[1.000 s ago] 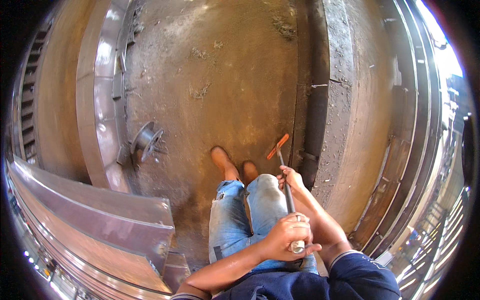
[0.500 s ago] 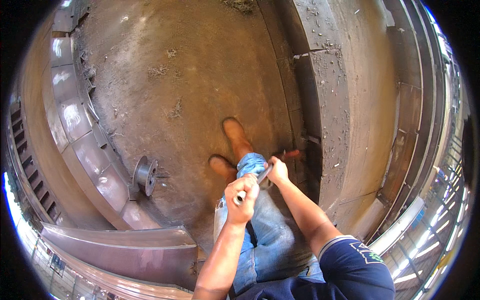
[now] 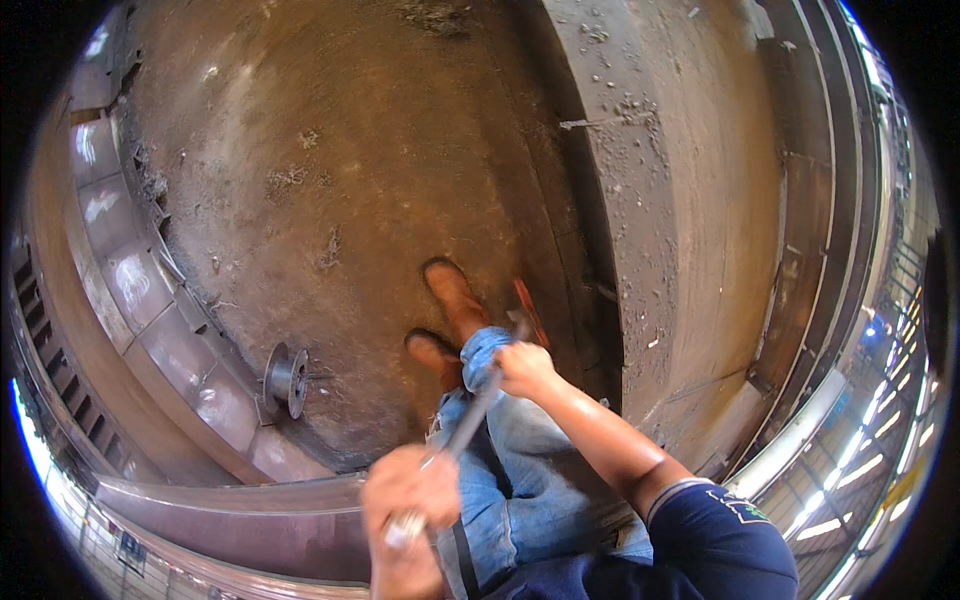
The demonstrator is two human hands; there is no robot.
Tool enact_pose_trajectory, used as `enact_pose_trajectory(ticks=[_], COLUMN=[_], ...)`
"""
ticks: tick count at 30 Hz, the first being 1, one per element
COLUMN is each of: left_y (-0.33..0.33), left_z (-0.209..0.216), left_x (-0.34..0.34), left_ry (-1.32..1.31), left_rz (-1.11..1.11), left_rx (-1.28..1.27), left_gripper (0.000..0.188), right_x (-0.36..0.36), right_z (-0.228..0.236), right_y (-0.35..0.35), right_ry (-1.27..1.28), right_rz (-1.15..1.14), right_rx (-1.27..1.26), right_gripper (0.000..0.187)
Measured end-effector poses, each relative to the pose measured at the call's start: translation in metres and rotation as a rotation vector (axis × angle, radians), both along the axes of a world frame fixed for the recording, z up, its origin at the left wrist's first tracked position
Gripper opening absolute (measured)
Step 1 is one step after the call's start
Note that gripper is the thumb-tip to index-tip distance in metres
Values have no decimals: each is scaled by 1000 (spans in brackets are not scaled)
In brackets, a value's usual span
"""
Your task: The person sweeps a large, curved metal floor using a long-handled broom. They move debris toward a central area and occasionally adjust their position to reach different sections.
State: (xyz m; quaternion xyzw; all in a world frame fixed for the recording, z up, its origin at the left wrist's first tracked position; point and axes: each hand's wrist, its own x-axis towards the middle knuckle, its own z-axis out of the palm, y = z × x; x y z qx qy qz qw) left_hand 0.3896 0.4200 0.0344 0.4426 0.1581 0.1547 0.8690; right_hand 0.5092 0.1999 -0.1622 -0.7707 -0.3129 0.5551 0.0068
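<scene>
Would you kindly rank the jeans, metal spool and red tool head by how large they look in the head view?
1. Blue jeans
2. Metal spool
3. Red tool head, a thin strip

Left hand (image 3: 412, 488) (motion-blurred) clenched close in; right hand (image 3: 524, 369) clenched farther forward.

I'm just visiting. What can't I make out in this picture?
Head view: the left hand is smeared by blur, so its exact grip is unclear.
Head view: the underside of the right hand is hidden by its own back.
Head view: parts of the pole are hidden by both hands.
Head view: the small bits are too small to identify.
Head view: the navy shirt is cut off by the lower edge.
</scene>
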Motion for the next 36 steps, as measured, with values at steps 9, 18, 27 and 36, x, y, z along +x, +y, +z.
enact_pose_trajectory(ticks=[9, 18, 27, 36], left_y=[-14, 61, 21, 86], left_z=[-17, 63, -17, 84], left_x=[63, 17, 22, 14], left_ry=[88, -79, 197, 43], left_rz=[255, 302, 340, -168], left_rx=[260, 382, 325, 901], left_gripper=[34, 27, 33, 20], right_x=[69, 63, 6, 67], right_z=[-70, 25, -97, -8], right_y=[54, 192, 85, 383], right_ry=[-488, -281, -379, -413], right_rz=[-371, -151, -260, -229], right_rx=[297, 485, 274, 990], right_gripper=[20, 16, 24, 15])
